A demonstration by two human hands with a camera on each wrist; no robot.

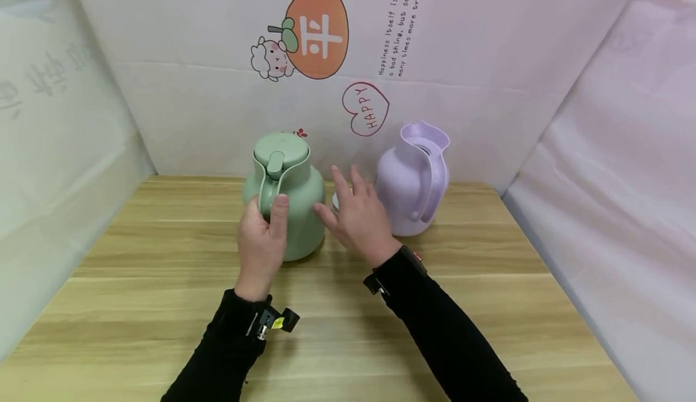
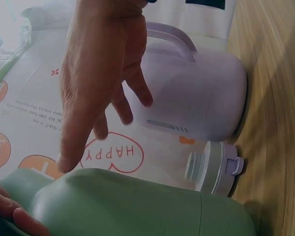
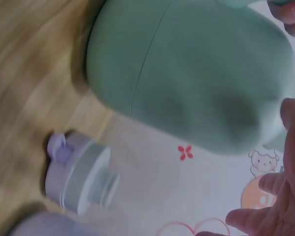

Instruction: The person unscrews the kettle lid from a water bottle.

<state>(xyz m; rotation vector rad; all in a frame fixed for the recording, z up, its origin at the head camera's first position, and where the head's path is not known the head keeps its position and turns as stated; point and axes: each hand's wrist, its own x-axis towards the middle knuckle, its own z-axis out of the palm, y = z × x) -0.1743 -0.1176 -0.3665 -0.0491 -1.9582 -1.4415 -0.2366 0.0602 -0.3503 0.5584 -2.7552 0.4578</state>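
Gripping the green jug [image 1: 301,220] by its handle with the left hand [image 1: 260,245], probably to steady it upright on the table [image 1: 326,347]. Holding the right hand [image 1: 360,217] unclenched, with fingers spread, just right of the green jug; cannot tell whether touching it. Note a lidless purple jug [image 1: 399,190] farther right, and between both an upturned lid [image 3: 73,174], perhaps to keep its threaded end clean.

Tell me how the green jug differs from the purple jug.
The green jug has its lid on; the purple jug is open on top. The left hand grips the green jug, while no hand grips the purple jug. Both stand upright on the wooden table.
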